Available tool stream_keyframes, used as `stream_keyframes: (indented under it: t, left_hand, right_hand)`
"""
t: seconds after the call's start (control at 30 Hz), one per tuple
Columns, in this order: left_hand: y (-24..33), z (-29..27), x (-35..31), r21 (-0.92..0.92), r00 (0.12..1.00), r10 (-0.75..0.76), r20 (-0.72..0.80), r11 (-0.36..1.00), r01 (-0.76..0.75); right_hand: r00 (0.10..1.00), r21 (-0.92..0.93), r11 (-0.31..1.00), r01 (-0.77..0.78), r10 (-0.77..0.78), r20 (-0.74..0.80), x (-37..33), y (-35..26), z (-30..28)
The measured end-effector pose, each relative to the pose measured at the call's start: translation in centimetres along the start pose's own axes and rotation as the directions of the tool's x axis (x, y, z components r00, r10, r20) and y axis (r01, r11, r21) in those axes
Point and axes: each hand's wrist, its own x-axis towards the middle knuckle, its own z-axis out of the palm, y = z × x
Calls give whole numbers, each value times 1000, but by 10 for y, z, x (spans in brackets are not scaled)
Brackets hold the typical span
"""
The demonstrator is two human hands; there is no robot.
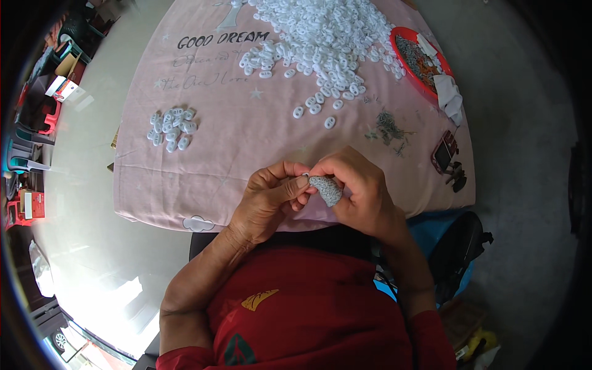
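Worktop [228,163] bears heaped white ovals [327,37]; left hand [260,200] and right hand [365,191], wearing a grey finger cover [326,192], pinch a mostly hidden pale piece [306,175], grip closed.

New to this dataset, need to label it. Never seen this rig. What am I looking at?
No robot here: these are a person's bare hands, left and right. The one picture comes from a fisheye camera on that person's head, the left of a pair, looking down, so straight edges bend near the rim.

The table has a pink cloth. On it: a big pile of white pieces at the far side, a small group on the left, a red bowl of grey bits at far right, loose grey bits nearer, and a device by the right edge.

The fingertips of both hands meet at a small pale piece, mostly hidden. A grey cover seems to sit on the right thumb.
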Motion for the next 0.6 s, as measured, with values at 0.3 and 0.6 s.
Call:
stream_keyframes:
  t: [0.3, 0.6]
  left_hand:
    - [2, 2, 2, -48, 1000, 11, -6, 999, -12]
    - [0, -1, 2, -21, 1000, 7, 13, 1000, -7]
  right_hand:
    - [997, 31, 997, -71, 71, 22, 5, 2, -8]
    - [999, 24, 999, -32, 32, -9, 2, 2, 3]
